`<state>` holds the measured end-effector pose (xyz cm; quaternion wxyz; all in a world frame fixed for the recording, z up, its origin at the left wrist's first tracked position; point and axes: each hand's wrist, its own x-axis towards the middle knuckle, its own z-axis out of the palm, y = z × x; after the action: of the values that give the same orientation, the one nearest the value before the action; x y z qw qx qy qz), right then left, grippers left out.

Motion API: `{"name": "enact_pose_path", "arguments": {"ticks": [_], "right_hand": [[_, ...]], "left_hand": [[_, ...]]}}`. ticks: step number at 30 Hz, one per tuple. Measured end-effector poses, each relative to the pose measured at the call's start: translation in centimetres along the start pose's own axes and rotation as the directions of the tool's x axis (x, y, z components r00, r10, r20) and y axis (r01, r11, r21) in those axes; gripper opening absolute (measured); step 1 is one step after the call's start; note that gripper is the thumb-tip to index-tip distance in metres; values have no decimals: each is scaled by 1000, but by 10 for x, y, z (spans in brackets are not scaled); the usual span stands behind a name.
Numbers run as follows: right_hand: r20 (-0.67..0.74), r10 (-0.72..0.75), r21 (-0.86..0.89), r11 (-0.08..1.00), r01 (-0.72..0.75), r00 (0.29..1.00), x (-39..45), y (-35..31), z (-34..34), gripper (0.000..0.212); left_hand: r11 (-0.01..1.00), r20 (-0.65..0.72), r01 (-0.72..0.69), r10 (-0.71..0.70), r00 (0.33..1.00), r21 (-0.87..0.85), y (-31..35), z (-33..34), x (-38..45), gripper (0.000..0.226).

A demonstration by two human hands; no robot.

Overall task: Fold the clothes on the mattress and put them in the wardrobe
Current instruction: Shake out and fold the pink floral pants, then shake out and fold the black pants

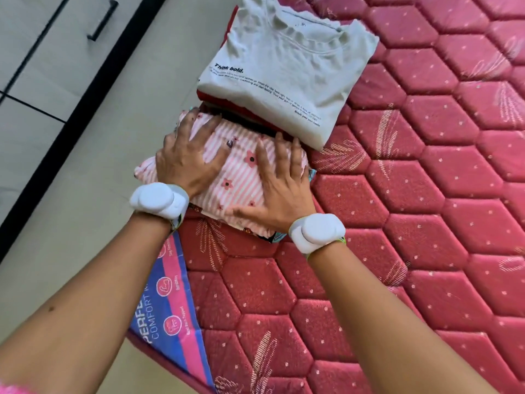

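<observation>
A folded pink striped garment (pixel 227 177) is pressed flat by both hands, fingers (pixel 199 129) spread; overhanging the mattress (pixel 397 223) edge, it could slide off.

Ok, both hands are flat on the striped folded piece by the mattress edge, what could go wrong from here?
1. The pink striped garment lies near the edge of the mattress, by the floor; a push from the left hand could slide it off.
2. It touches the stack under the white T-shirt; lifting it carelessly may drag that stack askew.
3. The right hand only presses flat, so the folds could open when it is picked up.
</observation>
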<state>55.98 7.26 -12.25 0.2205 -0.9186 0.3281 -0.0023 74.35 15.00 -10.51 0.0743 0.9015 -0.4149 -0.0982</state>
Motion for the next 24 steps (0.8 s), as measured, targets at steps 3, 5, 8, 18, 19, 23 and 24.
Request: {"name": "enact_pose_path", "arguments": {"ticks": [3, 5, 8, 18, 19, 23, 24], "right_hand": [[101, -5, -21, 1000, 7, 995, -1, 8, -2, 134], [244, 31, -15, 1000, -28, 969, 8, 6, -5, 138], [321, -21, 44, 999, 7, 947, 16, 5, -10, 143], [11, 10, 81, 997, -11, 1000, -95, 153, -54, 114], [-51, 43, 93, 995, -38, 998, -103, 164, -52, 108], [-171, 239, 55, 971, -233, 956, -170, 264, -87, 93], [-209, 266, 27, 963, -267, 941, -187, 292, -101, 89]], "left_hand": [[998, 6, 57, -57, 998, 29, 5, 2, -1, 70], [993, 75, 106, -102, 992, -52, 3, 1, 11, 79], [955, 189, 205, -166, 968, -214, -16, -5, 24, 102], [994, -397, 73, -97, 913, -75, 152, 10, -41, 72], [997, -424, 3, -36, 905, -79, 172, 16, -51, 68], [915, -308, -380, 326, 894, -133, 320, 65, -89, 53], [885, -235, -432, 389, 891, -173, 359, 78, -100, 52]]}}
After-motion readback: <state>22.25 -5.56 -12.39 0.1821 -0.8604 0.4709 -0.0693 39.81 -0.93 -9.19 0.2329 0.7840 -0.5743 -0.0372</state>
